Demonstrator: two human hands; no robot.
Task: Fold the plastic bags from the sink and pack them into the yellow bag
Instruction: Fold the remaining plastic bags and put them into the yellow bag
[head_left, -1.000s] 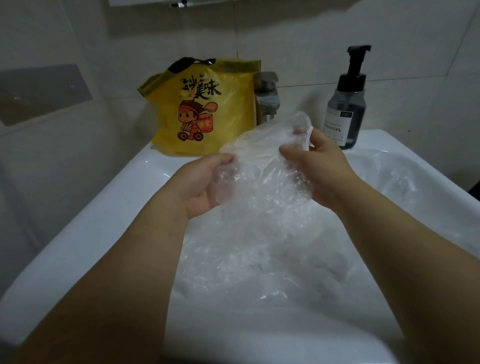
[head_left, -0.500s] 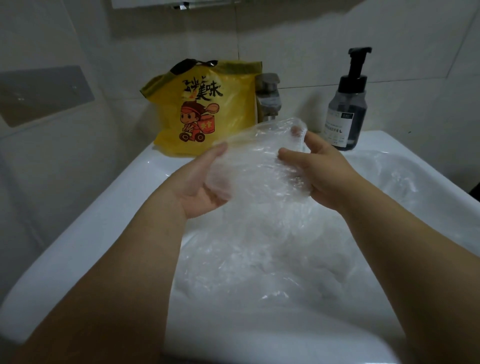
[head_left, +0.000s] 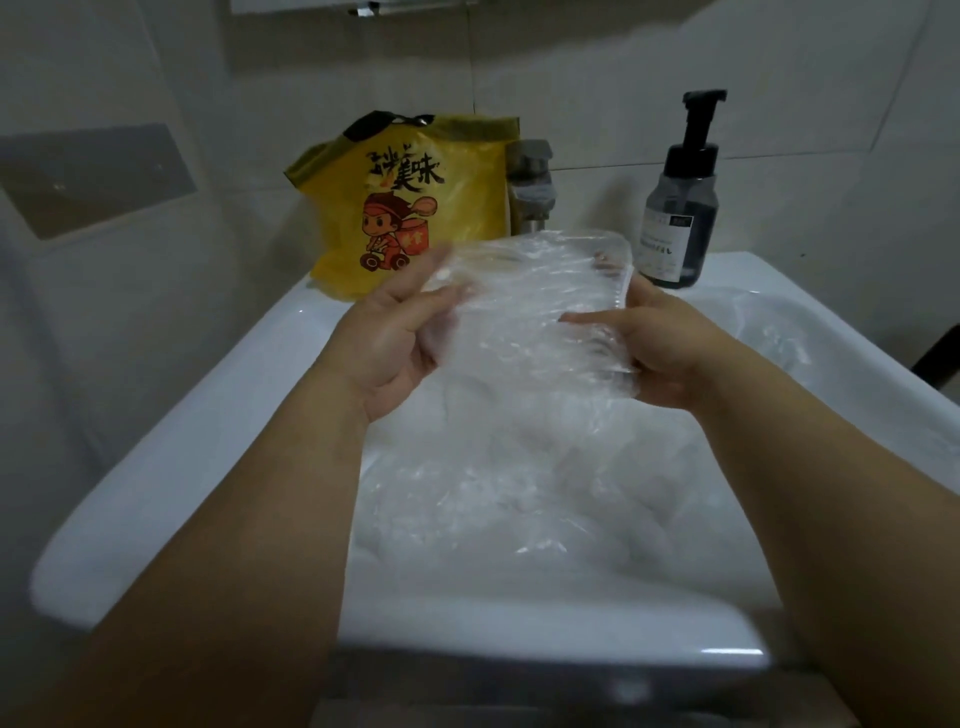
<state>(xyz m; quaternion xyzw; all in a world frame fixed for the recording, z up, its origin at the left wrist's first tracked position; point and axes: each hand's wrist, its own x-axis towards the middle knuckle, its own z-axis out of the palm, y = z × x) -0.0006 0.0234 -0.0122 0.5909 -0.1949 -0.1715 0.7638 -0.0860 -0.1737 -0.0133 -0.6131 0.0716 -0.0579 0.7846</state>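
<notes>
White sink (head_left: 218, 431), mid-frame: left hand (head_left: 395, 343) and right hand (head_left: 660, 353), now wider apart, pinch a clear bag (head_left: 524, 296) flat, seemingly ready for folding.

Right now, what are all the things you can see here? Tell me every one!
sink: one, white, fills the middle
tap: one, silver, at the back of the sink
yellow bag: one, yellow with a cartoon figure, back rim, left of the tap
pump bottle: one, dark with a black pump, back rim, right of the tap
held plastic bag: one, see-through, lifted above the sink
plastic bags: crumpled pile, count unclear, see-through, in the basin
wall plate: one, grey, left wall
left hand: holds the held plastic bag's left edge
right hand: pinches its right edge
</notes>
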